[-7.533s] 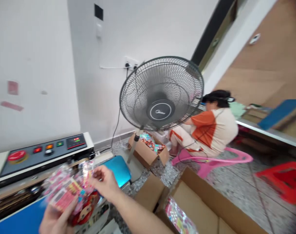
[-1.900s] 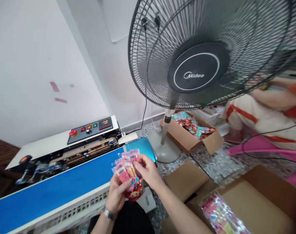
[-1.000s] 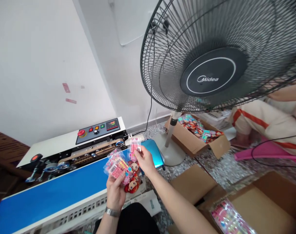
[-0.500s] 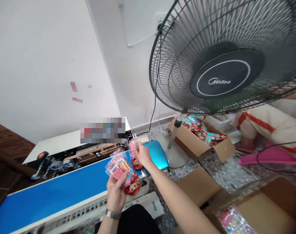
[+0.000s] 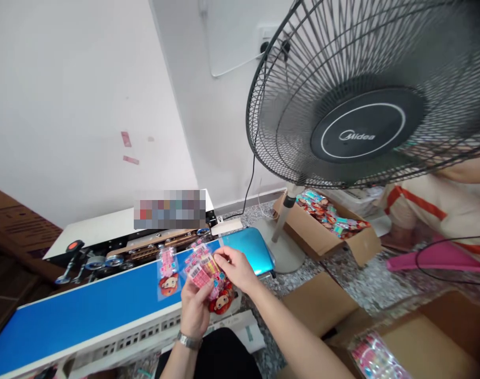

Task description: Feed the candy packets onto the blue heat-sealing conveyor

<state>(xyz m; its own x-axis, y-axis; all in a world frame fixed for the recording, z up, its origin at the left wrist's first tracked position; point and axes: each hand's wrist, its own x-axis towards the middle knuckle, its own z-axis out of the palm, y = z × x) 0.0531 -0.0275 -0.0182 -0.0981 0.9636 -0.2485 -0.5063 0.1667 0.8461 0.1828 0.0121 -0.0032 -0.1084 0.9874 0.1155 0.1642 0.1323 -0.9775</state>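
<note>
My left hand [image 5: 195, 310] is closed round a fanned bunch of clear toy packets [image 5: 208, 279] with pink cards and red-haired doll figures. My right hand [image 5: 232, 267] pinches the top of that bunch with thumb and fingers. One single packet [image 5: 167, 269] lies by itself on the blue conveyor belt [image 5: 86, 310] of the sealing machine [image 5: 117, 245], just left of my hands, its top edge at the sealing track.
A large black standing fan [image 5: 362, 105] fills the upper right. Behind it a cardboard box of packets [image 5: 330, 223] sits on the floor. An open carton [image 5: 413, 342] with more packets is at the lower right. A seated person [image 5: 437, 202] works on a pink chair.
The packet my right hand held half a second ago now lies on the blue belt and has travelled left. My right hand has come back to the bunch in my left hand.
</note>
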